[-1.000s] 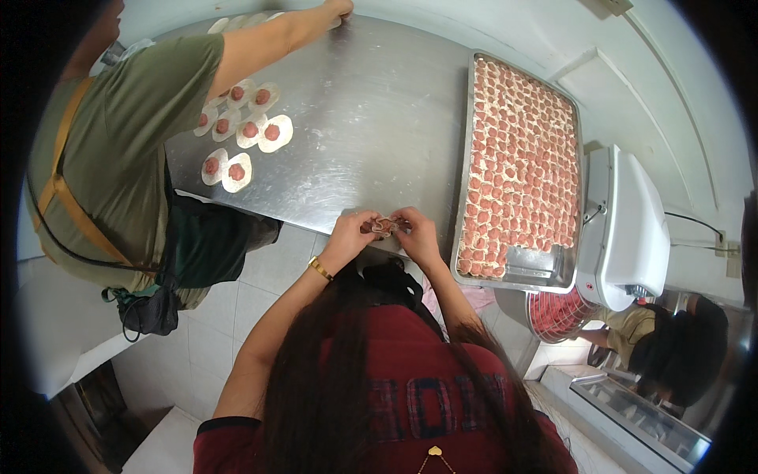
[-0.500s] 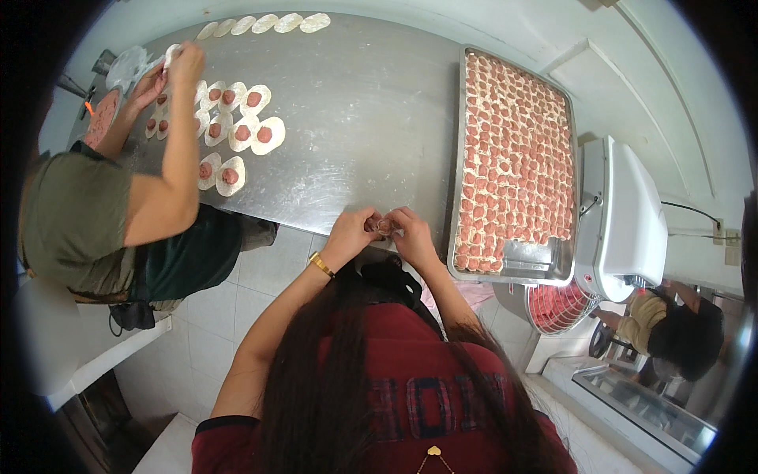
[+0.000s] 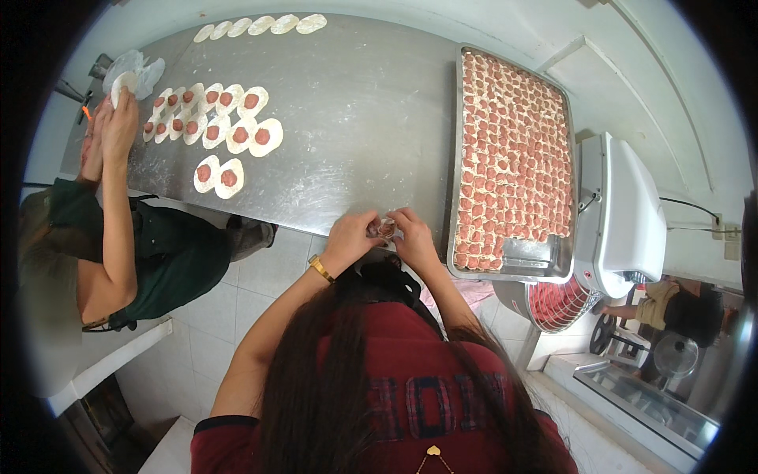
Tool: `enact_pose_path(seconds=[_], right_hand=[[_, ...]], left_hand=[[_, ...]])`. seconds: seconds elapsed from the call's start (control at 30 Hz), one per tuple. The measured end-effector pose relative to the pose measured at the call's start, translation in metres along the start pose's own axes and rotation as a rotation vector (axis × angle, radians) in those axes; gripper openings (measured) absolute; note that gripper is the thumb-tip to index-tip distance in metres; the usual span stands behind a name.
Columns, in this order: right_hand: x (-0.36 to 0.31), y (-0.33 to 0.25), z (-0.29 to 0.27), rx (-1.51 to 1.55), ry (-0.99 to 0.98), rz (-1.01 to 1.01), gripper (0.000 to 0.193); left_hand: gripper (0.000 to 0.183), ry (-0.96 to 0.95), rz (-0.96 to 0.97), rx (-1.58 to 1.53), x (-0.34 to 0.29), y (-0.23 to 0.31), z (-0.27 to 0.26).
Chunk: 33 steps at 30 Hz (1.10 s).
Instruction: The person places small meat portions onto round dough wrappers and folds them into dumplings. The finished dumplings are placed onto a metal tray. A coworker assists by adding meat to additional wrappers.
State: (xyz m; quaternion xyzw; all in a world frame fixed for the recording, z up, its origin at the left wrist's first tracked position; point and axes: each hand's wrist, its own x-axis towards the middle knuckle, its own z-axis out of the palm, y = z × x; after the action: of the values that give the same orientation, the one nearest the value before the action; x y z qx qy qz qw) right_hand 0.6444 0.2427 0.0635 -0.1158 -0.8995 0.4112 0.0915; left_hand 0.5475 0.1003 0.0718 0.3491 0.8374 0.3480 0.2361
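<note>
At the table's near edge I hold a small meat dumpling [image 3: 384,229] between both hands. The fingers of my left hand [image 3: 352,237] are curled round its left side. On its other side, my right hand [image 3: 415,239] pinches the thin wrapper. Some pink filling shows at the top, and my fingers hide most of the rest. To the right of my hands stands a large metal tray [image 3: 527,251], packed with rows of open-topped meat dumplings [image 3: 513,150]. A bare patch of steel shows at the tray's near right corner.
Round wrappers with meatballs [image 3: 240,136] lie in rows on the steel table [image 3: 363,110]; plain wrappers [image 3: 260,25] line its far edge. At left a co-worker's hand [image 3: 120,130] holds a wrapper. A white mixer [image 3: 628,213] stands beyond the tray; another person [image 3: 687,316] is at far right.
The co-worker's hands have moved left and nearer, away from the filled wrappers, uncovering those rows. My hands stay in place, with small finger shifts round the dumpling.
</note>
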Motion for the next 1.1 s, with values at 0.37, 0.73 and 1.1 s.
enact_pose_path(seconds=[0.37, 0.73, 1.1], right_hand=[[0.005, 0.000, 0.013, 0.041, 0.016, 0.073, 0.033], [0.003, -0.007, 0.010, 0.071, 0.010, 0.090, 0.036], [0.004, -0.011, 0.010, -0.062, -0.070, 0.000, 0.039]], left_hand=[[0.022, 0.073, 0.103, -0.129, 0.004, -0.008, 0.000], [0.022, 0.048, 0.104, -0.165, 0.005, -0.010, -0.001], [0.016, 0.488, -0.241, -0.068, -0.021, -0.067, -0.063]])
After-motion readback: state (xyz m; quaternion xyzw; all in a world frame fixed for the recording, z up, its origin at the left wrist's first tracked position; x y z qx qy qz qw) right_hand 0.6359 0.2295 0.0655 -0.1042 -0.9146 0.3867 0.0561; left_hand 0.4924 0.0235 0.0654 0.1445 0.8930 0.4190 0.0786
